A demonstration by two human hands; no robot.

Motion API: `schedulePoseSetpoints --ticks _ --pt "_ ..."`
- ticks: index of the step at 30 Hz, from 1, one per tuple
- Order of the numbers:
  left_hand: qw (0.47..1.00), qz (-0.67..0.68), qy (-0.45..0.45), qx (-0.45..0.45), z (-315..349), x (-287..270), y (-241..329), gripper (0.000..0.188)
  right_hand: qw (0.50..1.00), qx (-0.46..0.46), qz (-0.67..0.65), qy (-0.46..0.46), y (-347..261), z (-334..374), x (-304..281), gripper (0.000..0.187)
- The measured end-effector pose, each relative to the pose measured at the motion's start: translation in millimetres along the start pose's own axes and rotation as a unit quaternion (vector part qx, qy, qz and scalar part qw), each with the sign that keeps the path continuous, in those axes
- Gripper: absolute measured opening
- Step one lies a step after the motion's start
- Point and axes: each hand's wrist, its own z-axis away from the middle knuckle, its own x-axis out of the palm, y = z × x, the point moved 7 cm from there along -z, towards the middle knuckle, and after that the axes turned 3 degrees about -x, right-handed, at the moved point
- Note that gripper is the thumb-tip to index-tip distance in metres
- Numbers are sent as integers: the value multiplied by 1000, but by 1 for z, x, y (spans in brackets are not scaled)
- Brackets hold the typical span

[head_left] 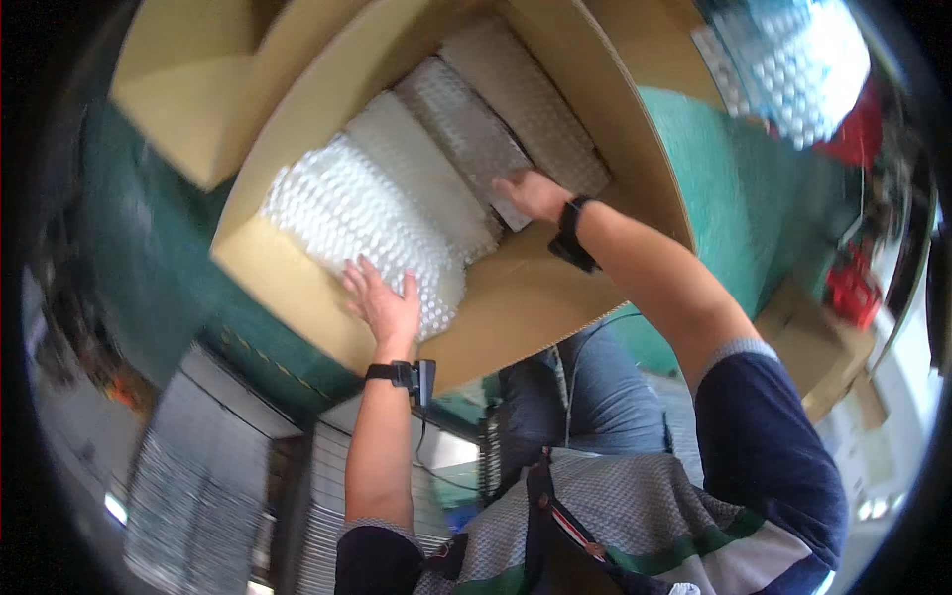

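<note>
A large open cardboard box (496, 327) stands in front of me. Side by side inside it lie several rows of clear dimpled plastic sheets. My left hand (384, 302) is open, its fingers spread over the near end of the shiny leftmost sheets (347, 213). Deeper in the box, my right hand (537, 195) is at the near end of a narrow silvery row (466, 114). Its fingers are curled together, and what they grip, if anything, is hidden. Beyond it lies a duller dimpled row (526, 89) against the far right wall. Black straps with small devices circle both wrists.
Another open cardboard box (198, 89) stands at the left. More shiny dimpled sheets (793, 69) are at the upper right, near a red object (853, 288) and a smaller carton (813, 342). A stack of grey sheets (198, 486) sits lower left. The floor (694, 178) is green.
</note>
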Motion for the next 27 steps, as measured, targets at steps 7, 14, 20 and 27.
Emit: schedulePoseSetpoints --ticks 7,14,20,27 --pt "959 269 24 -80 166 -53 -80 68 964 -108 179 -162 -46 112 62 46" --pt "775 469 47 -421 401 -29 -160 57 855 -224 401 -242 -104 233 108 45" --pt "721 572 47 -389 512 17 -70 55 658 -398 545 -333 -73 234 129 30" --pt "591 654 196 -429 685 45 24 58 524 -463 472 -537 -28 387 253 26"
